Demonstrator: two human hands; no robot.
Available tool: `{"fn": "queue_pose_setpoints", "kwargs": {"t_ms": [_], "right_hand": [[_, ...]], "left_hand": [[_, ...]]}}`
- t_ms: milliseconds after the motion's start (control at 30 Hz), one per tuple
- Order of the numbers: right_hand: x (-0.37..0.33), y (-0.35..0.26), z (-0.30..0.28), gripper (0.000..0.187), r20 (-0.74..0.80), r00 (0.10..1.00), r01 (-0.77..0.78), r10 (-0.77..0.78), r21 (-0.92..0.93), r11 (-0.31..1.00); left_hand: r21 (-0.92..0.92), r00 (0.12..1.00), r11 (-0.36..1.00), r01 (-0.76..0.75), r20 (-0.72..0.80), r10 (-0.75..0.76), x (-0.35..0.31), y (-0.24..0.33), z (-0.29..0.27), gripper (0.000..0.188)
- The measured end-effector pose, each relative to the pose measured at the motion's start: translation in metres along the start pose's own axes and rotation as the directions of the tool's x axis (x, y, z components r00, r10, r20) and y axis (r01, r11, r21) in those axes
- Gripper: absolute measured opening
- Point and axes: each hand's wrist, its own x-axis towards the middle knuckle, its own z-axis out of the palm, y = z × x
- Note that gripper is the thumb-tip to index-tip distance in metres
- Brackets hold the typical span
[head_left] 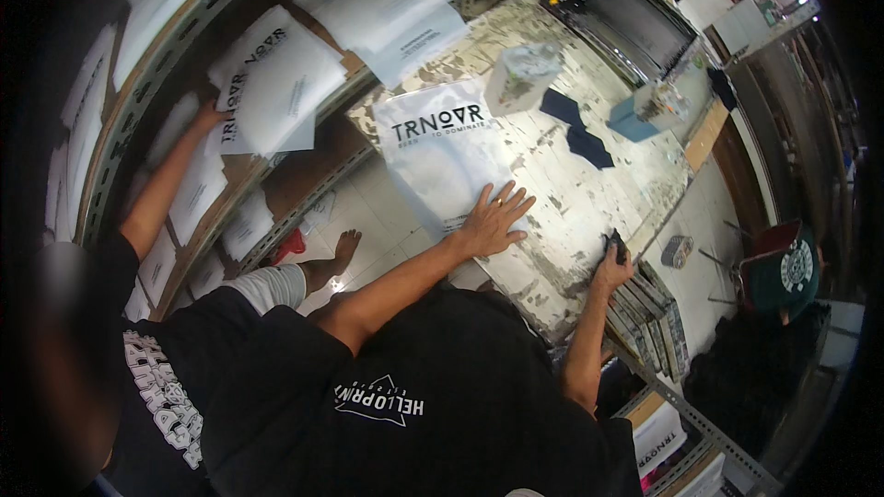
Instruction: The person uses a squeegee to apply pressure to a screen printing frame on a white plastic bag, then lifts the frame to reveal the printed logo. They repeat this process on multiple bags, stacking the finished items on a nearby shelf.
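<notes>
My left hand point(491, 223) lies flat with its fingers spread, pressing on the lower right edge of a printed white plastic bag point(447, 161) and the worn table beside it. At the table's right edge, my right hand point(612, 269) is closed around a small black object point(615, 242); its kind is hard to make out. The bag is spread flat on the blotchy, stained table point(562, 258), with black lettering near its far end. Right of the bag lie folded dark cloths point(577, 129).
At left, another person's hand point(210, 118) touches a stack of printed bags point(276, 83) on a metal rack. White containers point(523, 78) stand at the table's far side, near a framed screen point(635, 23). Several frames point(649, 317) lean below the right edge; a stool point(781, 269) stands beyond.
</notes>
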Motion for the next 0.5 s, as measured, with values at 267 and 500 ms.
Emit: {"fn": "queue_pose_setpoints", "kwargs": {"t_ms": [267,500], "right_hand": [[-0.022,-0.008,-0.029,0.014,0.085,0.996,0.026,-0.042,0.187,0.982],[-0.031,0.018,-0.054,0.016,0.143,0.988,0.025,-0.056,0.212,0.977]], "left_hand": [[-0.339,0.956,0.941,0.017,-0.269,-0.114,0.028,-0.022,0.0,0.071],[-0.058,0.65,0.749,0.66,-0.457,-0.607,-0.031,-0.136,-0.085,0.091]]}}
